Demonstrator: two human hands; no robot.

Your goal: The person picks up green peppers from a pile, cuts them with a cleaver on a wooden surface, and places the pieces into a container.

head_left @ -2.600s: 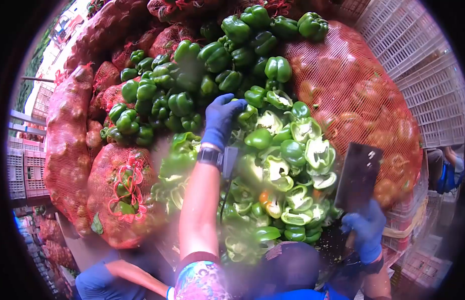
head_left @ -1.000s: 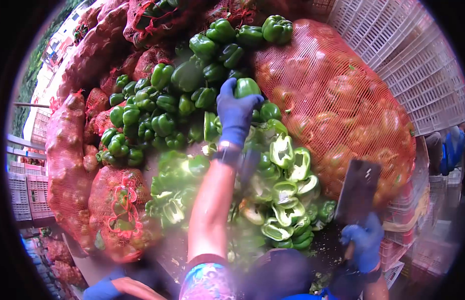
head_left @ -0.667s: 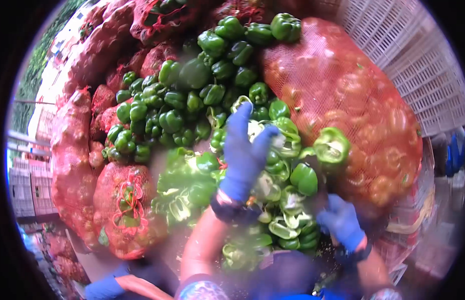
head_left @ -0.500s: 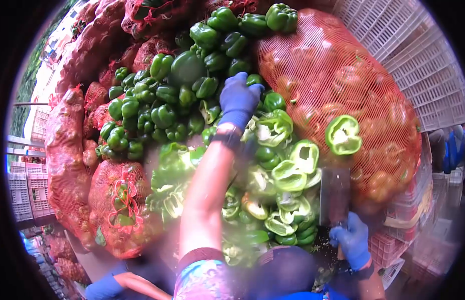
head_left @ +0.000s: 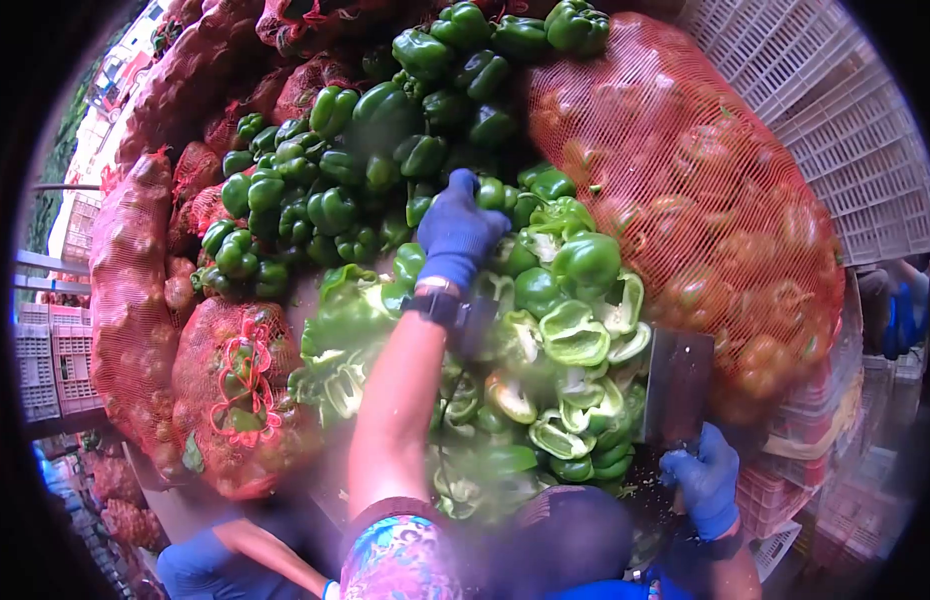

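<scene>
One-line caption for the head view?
Gloved left hand reaches into whole green peppers; right hand holds a cleaver.

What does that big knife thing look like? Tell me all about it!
The cleaver has a wide, flat, rectangular blade that looks like dull grey metal, with pale specks near its top. It stands upright, blade pointing up. The right hand, in a blue glove, grips it from below, so the handle is hidden. It sits at the right edge of the heap of cut green peppers, in front of a red mesh sack. Whether the blade touches the peppers is unclear.
</scene>
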